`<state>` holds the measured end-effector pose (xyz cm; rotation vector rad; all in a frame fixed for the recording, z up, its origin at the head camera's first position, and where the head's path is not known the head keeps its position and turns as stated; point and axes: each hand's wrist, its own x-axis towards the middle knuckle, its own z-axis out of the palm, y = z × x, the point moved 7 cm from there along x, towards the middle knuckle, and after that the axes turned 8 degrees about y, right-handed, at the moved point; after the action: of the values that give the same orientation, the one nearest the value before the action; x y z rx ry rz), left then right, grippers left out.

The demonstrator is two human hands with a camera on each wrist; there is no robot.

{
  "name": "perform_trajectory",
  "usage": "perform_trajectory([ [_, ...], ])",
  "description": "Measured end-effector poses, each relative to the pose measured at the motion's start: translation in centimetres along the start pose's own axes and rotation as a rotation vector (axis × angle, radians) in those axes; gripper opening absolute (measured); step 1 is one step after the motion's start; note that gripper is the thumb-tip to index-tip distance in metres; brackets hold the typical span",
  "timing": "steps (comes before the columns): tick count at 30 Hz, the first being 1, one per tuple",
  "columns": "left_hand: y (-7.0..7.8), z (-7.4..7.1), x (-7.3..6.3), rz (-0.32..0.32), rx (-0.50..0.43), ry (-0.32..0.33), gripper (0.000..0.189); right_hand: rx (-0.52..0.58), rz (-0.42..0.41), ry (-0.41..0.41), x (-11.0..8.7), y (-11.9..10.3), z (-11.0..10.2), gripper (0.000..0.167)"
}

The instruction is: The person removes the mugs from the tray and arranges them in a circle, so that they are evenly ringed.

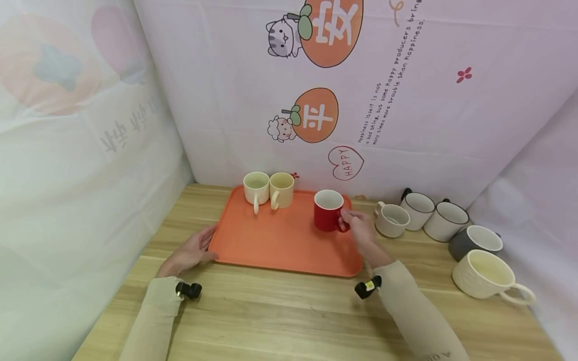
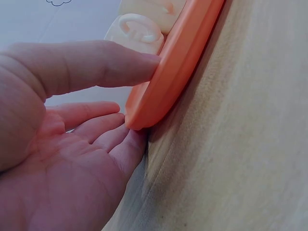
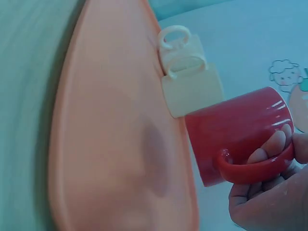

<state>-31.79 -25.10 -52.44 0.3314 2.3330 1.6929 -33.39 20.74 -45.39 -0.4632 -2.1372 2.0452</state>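
Note:
My right hand [image 1: 358, 226] grips the handle of a red mug [image 1: 326, 218] with a white inside. It holds the mug upright over the right part of an orange tray [image 1: 275, 240], which shows a shadow in the right wrist view. The fingers pass through the handle [image 3: 255, 169]. At the tray's front left corner, my left hand [image 1: 191, 250] touches the rim with extended fingers [image 2: 82, 111] and a straight thumb. Two cream mugs [image 1: 256, 187] [image 1: 282, 191] stand side by side at the tray's back left, handles toward me.
Right of the tray stand a small off-white cup [image 1: 392, 220], two white mugs with dark rims [image 1: 416, 210] [image 1: 444, 220], a dark grey mug [image 1: 469, 240] and a wide cream cup [image 1: 480, 276]. Printed cloth walls [image 1: 253, 115] rise behind and beside the wooden table [image 1: 271, 316].

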Motion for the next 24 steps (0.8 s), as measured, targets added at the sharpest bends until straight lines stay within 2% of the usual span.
perform_trajectory([
  [4, 0.0, 0.0, 0.0, -0.003, 0.0, 0.003, 0.099, 0.035, -0.039, -0.036, -1.4, -0.9, -2.6, 0.033],
  [9, 0.0, 0.0, -0.1, -0.01, 0.0, 0.004, 0.1, -0.045, -0.084, -0.094, -3.1, -1.7, -6.7, 0.034],
  [15, 0.0, 0.1, 0.0, -0.01, 0.003, 0.005, 0.099, -0.064, -0.091, -0.084, -5.1, -1.9, -12.5, 0.032],
  [20, 0.1, 0.1, -0.1, -0.013, -0.005, 0.005, 0.099, 0.051, -0.155, -0.099, -7.2, -1.7, -17.4, 0.035],
  [24, 0.2, 0.1, -0.2, -0.007, -0.006, 0.001, 0.099, 0.209, -0.197, -0.13, -8.8, -1.0, -20.7, 0.041],
])
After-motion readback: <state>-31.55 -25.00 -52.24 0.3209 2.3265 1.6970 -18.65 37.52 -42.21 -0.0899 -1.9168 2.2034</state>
